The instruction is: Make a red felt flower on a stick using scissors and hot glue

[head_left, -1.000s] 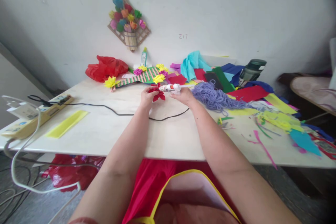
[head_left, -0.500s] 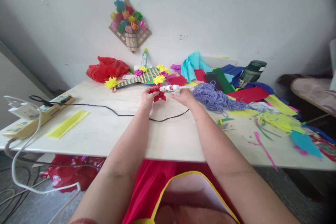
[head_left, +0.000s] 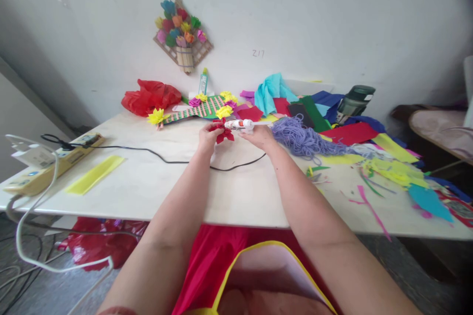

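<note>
My left hand is closed on a small red paper flower, held just above the white table. My right hand grips a white glue gun whose tip points left at the flower. The gun's black cord runs left across the table to a yellow power strip. Just behind my hands lies a green and pink woven paper piece with yellow and pink flowers on it.
A purple yarn bundle and several coloured paper sheets and scraps cover the right side. A red plastic bag, a glue bottle and a dark flask stand near the wall. A yellow paper strip lies at left.
</note>
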Demonstrator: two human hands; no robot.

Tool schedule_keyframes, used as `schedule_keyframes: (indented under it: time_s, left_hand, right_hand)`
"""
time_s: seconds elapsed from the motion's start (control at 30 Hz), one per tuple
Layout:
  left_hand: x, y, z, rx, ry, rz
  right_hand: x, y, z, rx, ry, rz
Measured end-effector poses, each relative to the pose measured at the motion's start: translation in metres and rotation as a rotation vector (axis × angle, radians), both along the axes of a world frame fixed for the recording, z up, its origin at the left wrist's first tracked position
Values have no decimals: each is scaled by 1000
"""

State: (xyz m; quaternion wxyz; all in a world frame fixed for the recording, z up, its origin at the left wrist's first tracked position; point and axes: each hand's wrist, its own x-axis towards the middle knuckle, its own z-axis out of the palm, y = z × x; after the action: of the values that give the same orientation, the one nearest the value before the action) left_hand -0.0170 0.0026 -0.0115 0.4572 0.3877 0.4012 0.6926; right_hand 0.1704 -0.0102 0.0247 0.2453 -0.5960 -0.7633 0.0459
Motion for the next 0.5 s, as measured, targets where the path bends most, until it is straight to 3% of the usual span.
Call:
schedule_keyframes:
  time_s: [0.3, 0.5]
  left_hand:
    - [-1, -1, 1, -10, -26, -11]
    - [-2, 0, 1, -33, -73, -26]
  right_hand:
    - [2, 2, -1, -26, 52, -7]
    - [4, 6, -6, 34, 148, 75]
